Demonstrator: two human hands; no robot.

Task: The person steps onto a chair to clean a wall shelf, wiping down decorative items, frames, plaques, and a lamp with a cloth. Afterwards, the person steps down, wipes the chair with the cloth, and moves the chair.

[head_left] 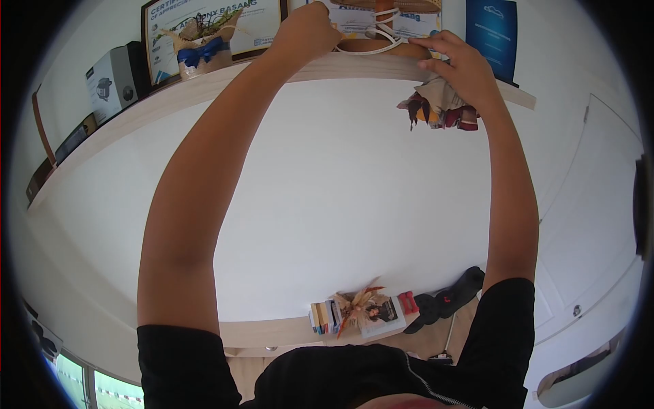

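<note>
On the high shelf stands a lamp-like piece with a round brown base, an upright stem and a woven upper part, cut off at the top edge. A white cord loops loosely around its stem. My left hand is closed beside the piece, near the cord's left end; what its fingers hold is hidden. My right hand reaches the base's right side with its fingertips. Under its palm a beige cloth with maroon and orange leaf-like parts hangs past the shelf edge, seemingly gripped by it.
The shelf carries a framed certificate, a pot with a blue bow, a grey-white box and a blue plaque. Below are a lower shelf, books, dried flowers and a black hoverboard-like object.
</note>
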